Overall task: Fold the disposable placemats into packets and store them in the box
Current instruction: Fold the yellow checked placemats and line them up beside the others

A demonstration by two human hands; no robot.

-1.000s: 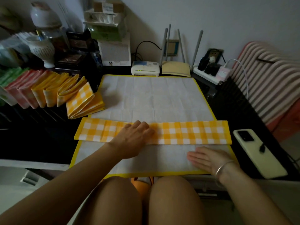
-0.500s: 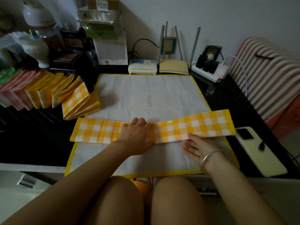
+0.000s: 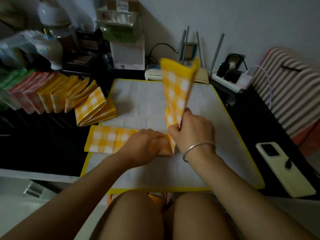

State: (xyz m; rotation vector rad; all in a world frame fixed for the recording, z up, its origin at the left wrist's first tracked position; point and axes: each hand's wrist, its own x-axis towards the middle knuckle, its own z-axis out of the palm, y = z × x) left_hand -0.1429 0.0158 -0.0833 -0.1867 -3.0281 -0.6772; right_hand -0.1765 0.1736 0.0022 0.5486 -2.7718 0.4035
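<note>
A yellow-and-white checked placemat strip point(image 3: 178, 94), folded long and narrow, lies across a spread-out white placemat with a yellow border point(image 3: 143, 104). My left hand point(image 3: 147, 144) presses flat on the strip's middle, pinning its left half to the table. My right hand point(image 3: 190, 130) pinches the strip just right of that and holds the right half upright, its end blurred in the air. A row of folded packets point(image 3: 69, 96), yellow, pink and green, stands to the left, the nearest one leaning against the white mat.
A white phone point(image 3: 284, 168) with a cable lies at the table's right edge. Routers point(image 3: 154, 74), a power strip point(image 3: 230, 78), vases and boxes crowd the back. A striped cushion point(image 3: 290, 90) is at the right. My knees are under the front edge.
My right hand has taken the strip's right half off the table and swung it up and leftward. The left hand stays pressed on the middle.
</note>
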